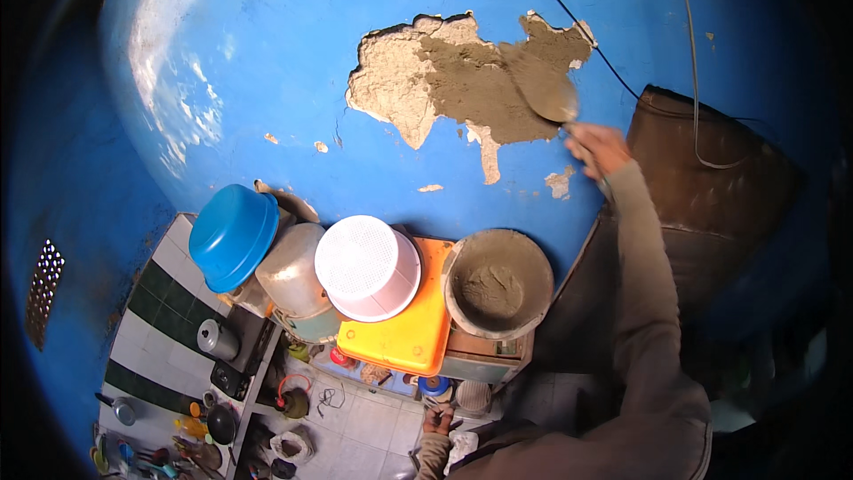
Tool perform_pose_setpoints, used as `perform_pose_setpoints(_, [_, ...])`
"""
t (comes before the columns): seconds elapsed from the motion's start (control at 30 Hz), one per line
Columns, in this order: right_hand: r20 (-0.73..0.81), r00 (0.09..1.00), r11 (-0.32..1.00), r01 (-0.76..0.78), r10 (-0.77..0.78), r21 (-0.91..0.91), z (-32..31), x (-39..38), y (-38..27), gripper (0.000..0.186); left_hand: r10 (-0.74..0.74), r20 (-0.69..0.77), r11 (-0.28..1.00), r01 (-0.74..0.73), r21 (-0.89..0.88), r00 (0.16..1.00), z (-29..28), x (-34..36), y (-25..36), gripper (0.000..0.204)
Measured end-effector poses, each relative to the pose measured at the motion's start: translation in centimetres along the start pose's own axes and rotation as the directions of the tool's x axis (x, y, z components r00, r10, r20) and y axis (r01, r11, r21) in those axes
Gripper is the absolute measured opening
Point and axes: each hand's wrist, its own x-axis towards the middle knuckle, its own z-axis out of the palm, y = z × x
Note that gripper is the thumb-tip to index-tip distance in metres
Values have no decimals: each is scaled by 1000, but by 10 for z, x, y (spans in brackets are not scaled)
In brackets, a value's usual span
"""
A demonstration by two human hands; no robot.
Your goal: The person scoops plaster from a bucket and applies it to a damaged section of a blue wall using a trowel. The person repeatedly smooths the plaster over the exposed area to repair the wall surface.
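My right hand (599,149) is raised and closed on the handle of a trowel (543,84), whose mortar-coated blade lies flat against the blue wall (267,80). The blade sits on a patch of broken plaster (444,80), where fresh grey mortar covers the right part and pale bare render shows at the left. Below the patch stands a round pan of grey mortar (498,283). My left hand (437,420) hangs low near the bottom edge, fingers loosely curled, with nothing visible in it.
Along the wall's foot sit a blue basin (233,236), a metal pot (293,271), a white perforated basket (367,267) and an orange tray (410,329). A dark brown door (711,196) lies to the right. Small kitchen items crowd the tiled counter (160,329) at lower left.
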Motion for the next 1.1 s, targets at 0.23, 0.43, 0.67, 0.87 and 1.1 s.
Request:
perform_pose_setpoints(0.23, [-285,957,995,-76,55,-65,-32,-134,19,38,-142,-62,990,140,-24,988,-17,-15,-26,24])
perform_pose_setpoints(0.43, [52,993,931,-81,107,-355,9,-159,89,34,116,186,990,-128,55,976,1,27,-6,24])
perform_pose_setpoints(0.67, [355,897,219,414,-263,-884,68,-134,139,16,168,195,977,-190,101,966,83,53,72,39])
perform_pose_setpoints(0.87, [539,807,-23,550,-242,-835,104,-110,205,18,148,241,953,-204,226,959,146,91,104,56])
perform_pose_setpoints(1.1, [494,862,89,504,-113,-859,129,-140,199,24,246,113,969,-248,-2,963,159,114,79,45])
